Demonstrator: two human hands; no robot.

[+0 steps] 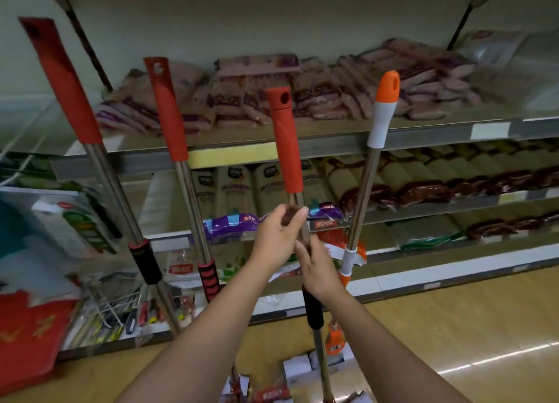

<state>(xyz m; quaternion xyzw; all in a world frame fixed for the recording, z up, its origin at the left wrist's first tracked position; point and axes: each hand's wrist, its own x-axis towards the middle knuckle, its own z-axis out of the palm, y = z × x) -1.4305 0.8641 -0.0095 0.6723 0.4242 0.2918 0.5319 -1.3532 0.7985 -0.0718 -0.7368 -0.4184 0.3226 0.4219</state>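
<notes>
A mop pole with a red top grip (284, 142), a steel shaft and a black sleeve (313, 309) stands upright in front of a shop shelf. My left hand (276, 242) curls its fingers and thumb round the steel shaft just below the red grip; a dark blurred patch shows between the fingertips. My right hand (320, 271) grips the same shaft lower down, right above the black sleeve. The pole's lower end runs out of view at the bottom edge.
Three more poles lean on the shelf: two red-gripped ones (65, 82) (168, 109) at left, an orange-and-white one (382, 109) at right. Packaged goods fill the shelves (423, 136). Boxes (302, 369) lie on the wooden floor (453, 327) by the pole.
</notes>
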